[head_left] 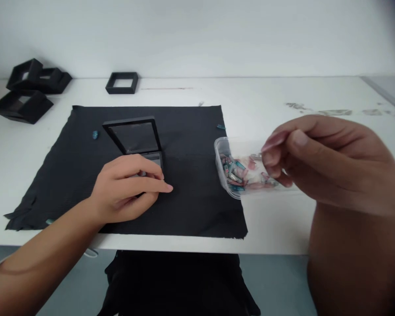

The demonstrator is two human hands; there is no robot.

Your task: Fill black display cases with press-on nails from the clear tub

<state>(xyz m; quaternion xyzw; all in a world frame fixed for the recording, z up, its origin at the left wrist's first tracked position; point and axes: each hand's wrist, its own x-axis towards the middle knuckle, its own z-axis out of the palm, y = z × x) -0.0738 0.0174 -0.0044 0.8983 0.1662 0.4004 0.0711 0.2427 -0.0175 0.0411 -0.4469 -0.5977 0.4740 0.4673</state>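
Note:
My left hand (130, 186) rests on the base of an open black display case (136, 138) that stands on a black cloth (191, 206); its fingers curl over the base and hold it. The case's framed lid is raised and tilted back. My right hand (319, 162) hovers close to the camera over a clear plastic tub (237, 169) filled with several small teal and pink pieces. Its fingertips are pinched together on something small that I cannot make out.
The white table (276, 228) carries several black square frames at the back left (29, 92) and one more (121, 82) behind the cloth. Small teal pieces (95, 134) lie loose on the cloth. The table's front edge runs near my body.

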